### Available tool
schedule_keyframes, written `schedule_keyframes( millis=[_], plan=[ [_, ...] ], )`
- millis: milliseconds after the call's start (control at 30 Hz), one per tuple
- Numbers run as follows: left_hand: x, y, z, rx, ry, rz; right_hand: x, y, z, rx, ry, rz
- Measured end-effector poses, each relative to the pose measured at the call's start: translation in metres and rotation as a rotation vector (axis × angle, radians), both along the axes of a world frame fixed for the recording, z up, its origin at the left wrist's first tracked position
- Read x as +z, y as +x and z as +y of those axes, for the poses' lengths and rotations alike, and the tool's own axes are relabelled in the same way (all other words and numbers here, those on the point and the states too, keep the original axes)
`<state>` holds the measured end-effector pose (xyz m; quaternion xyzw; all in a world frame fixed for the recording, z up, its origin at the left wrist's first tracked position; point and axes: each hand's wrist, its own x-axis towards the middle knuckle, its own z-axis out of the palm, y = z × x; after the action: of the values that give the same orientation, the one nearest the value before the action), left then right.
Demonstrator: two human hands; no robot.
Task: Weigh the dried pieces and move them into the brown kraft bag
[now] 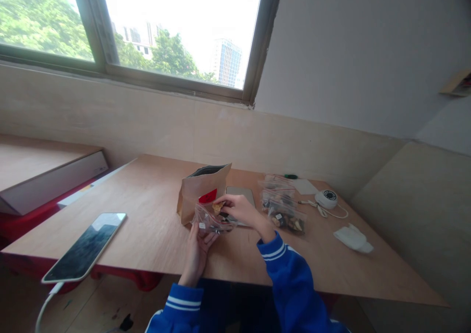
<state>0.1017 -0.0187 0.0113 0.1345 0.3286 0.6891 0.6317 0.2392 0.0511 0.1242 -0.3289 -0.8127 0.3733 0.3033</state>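
Observation:
My left hand (200, 247) is closed on a clear zip bag (211, 225), holding it up just over the table. The bag has a small white label and dark pieces inside. Between the fingertips of my right hand (241, 210) is a small tan, dried-looking piece (218, 207), at the bag's mouth. Its exact kind is too small to tell. Right behind the zip bag stands an open brown paper bag (191, 193) with a red mark on its front and a dark inside.
Several filled zip bags (287, 217) lie right of my hands. A grey flat object (245, 192) is partly hidden behind my right hand. Further right are a round white device (327, 198) with a cable and a crumpled white tissue (353, 238). A cabled phone (88, 247) overhangs the left edge.

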Motion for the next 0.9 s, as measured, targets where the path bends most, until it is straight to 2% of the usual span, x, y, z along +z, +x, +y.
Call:
schedule_keyframes(
  millis=[133, 267, 333, 433, 600, 900],
  plan=[
    [0.004, 0.000, -0.001, 0.011, -0.015, 0.002, 0.015, 0.006, 0.008, -0.029, -0.042, 0.263],
    [0.001, -0.001, 0.001, 0.017, -0.049, 0.005, 0.041, -0.003, 0.024, -0.139, 0.008, 0.543],
    [-0.001, -0.001, 0.003, 0.020, -0.076, 0.011, 0.053, -0.013, 0.035, -0.181, 0.018, 0.617],
    [-0.003, -0.001, 0.005, 0.022, -0.103, 0.004, 0.064, -0.031, 0.050, -0.171, 0.012, 0.646],
    [-0.007, -0.002, 0.006, 0.023, -0.123, -0.027, 0.063, -0.050, 0.066, -0.121, 0.074, 0.604],
    [-0.010, -0.002, 0.003, 0.019, -0.085, -0.044, 0.062, -0.060, 0.071, -0.098, 0.146, 0.599]
  ],
)
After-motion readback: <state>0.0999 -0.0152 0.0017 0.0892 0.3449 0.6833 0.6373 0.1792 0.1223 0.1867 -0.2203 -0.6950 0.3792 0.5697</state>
